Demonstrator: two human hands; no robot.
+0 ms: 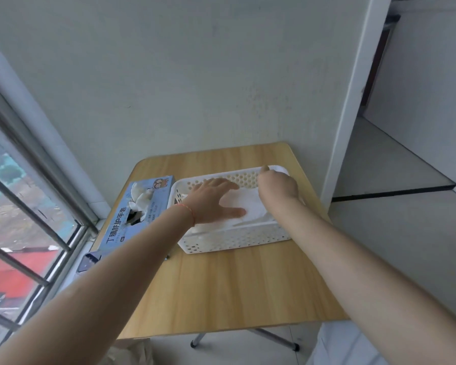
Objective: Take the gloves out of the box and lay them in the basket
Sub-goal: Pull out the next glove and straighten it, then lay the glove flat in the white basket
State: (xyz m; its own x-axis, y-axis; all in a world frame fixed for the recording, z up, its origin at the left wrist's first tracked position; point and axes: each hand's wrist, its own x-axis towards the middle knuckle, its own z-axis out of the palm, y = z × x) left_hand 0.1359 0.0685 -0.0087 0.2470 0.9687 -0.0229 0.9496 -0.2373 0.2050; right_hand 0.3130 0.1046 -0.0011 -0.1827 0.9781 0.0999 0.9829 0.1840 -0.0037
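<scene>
A pale wall (195, 75) fills the upper view, with a barred window (24, 206) at the left and a doorway (406, 114) at the right. Against the wall stands a wooden tabletop (221, 285). On it, a white perforated basket (234, 241) sits toward the far right, and a long blue glove box (132, 227) lies just beside the basket's left wall, with white gloves bunched (140, 198) in its top opening. Inside the basket lie flat white gloves (245, 204). The left hand (211, 201) reaches in over the basket's left rim, its fingers (227, 184) straight and spread, pressing down on the gloves. The right hand (278, 184) is at the basket's far right end, its fingers curled downward; whether they pinch the gloves cannot be told. A thin red string (191, 213) circles the left wrist.
</scene>
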